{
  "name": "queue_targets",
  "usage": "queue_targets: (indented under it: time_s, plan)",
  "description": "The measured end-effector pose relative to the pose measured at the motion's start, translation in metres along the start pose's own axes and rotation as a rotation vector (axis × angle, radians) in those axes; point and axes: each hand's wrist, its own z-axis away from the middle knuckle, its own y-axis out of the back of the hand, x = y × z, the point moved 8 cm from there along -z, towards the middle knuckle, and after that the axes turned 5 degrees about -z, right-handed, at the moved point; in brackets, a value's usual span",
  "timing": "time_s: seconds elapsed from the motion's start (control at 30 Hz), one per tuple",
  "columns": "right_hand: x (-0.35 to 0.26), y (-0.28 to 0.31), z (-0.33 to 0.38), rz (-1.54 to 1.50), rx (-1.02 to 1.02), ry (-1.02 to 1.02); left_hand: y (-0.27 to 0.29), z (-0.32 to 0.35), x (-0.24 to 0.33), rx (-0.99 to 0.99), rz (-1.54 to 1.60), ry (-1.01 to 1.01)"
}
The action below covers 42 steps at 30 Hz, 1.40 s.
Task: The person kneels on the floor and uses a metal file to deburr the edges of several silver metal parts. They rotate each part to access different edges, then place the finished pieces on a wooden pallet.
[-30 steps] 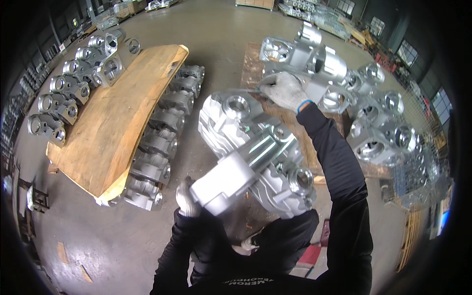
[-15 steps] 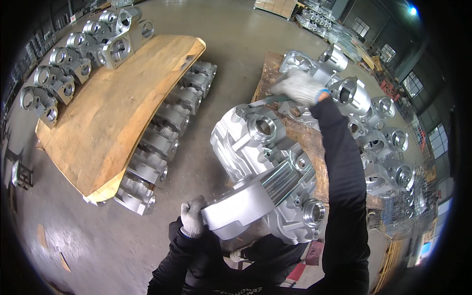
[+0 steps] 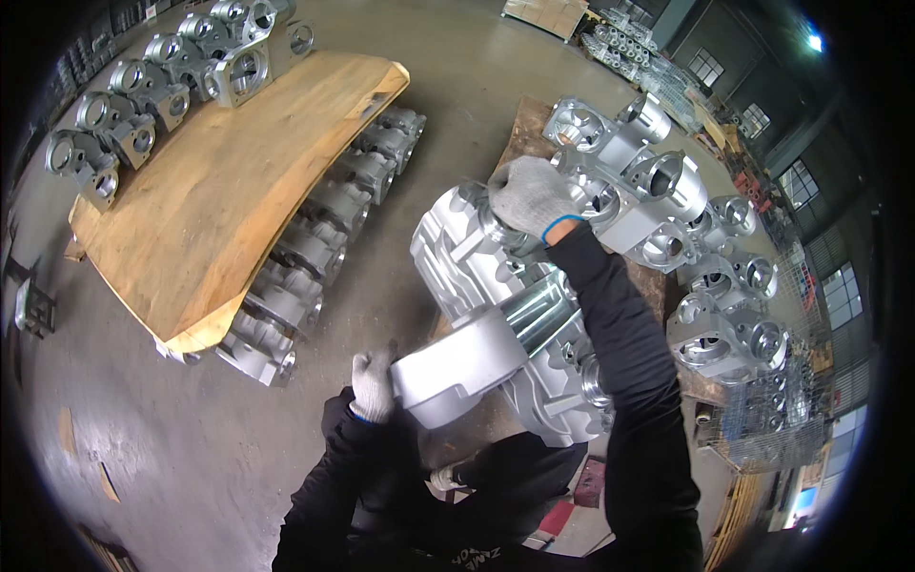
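A silver metal casting (image 3: 457,365) with a smooth, rounded block end and a shiny cylindrical section lies across a larger ribbed casting (image 3: 460,250). My left hand (image 3: 373,386), in a grey knit glove, is closed at the left end of the smooth block, thumb up; its fingertips are partly hidden. Over the round bore at the far end of the ribbed casting is my right hand (image 3: 536,197), also gloved, its fingers curled in a fist. Whatever it holds is hidden beneath the glove.
Several more castings (image 3: 658,181) crowd the worn wooden board (image 3: 527,133) on the right. To the left, a wooden sheet (image 3: 257,181) carries a row of castings (image 3: 129,110), with others stacked under its edge. A wire basket (image 3: 777,419) stands at the right.
My right hand has moved left and nearer, from the board's castings onto the ribbed casting's bore. My left hand stays at the block's end. The view has shifted slightly.
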Motion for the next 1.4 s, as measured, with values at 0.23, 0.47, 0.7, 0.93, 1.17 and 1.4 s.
queue_targets:
  time_s: [0.23, 0.47, 0.7, 0.93, 1.17, 1.4]
  plan:
    - [0.002, -0.002, 0.008, -0.098, 0.053, -0.037, 0.001, 0.008, 0.008, 0.077, -0.007, -0.052]
    - [0.026, -0.023, -0.010, -0.135, -0.068, -0.147, -0.024, 0.025, 0.040, -0.210, -0.138, -0.170]
    - [0.004, 0.017, 0.020, -0.052, 0.011, 0.027, -0.036, 0.036, 0.050, -0.381, -0.216, -0.225]
    - [-0.016, -0.002, 0.007, -0.006, 0.020, 0.167, -0.043, 0.041, 0.052, -0.442, -0.219, -0.217]
    - [-0.022, 0.003, 0.010, 0.083, -0.059, 0.098, -0.040, 0.040, 0.051, -0.383, -0.195, -0.205]
    - [-0.049, 0.016, -0.001, 0.136, -0.158, 0.064, -0.039, 0.040, 0.046, -0.404, -0.221, -0.152]
